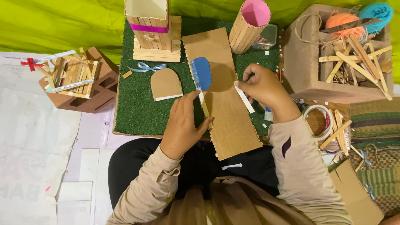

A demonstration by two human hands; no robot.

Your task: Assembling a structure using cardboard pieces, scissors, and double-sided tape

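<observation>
A long brown cardboard panel (225, 112) edged with wooden sticks lies slanted across a green turf mat (133, 104) and my lap. My left hand (183, 125) pinches a thin wooden stick (205, 109) against the panel's left edge, just below a blue arch-shaped piece (203, 71). My right hand (262, 85) pinches the upper end of a narrow white strip (246, 100) lying on the panel's right side. A brown cardboard arch (165, 83) rests on the turf to the left of the panel.
A stick box with a pink band (150, 29) and a stick cylinder with pink lining (249, 25) stand at the back. A cardboard box of sticks and yarn (337, 54) sits right, a tape roll (318, 121) below it. A small stick frame on a brown block (75, 79) is left.
</observation>
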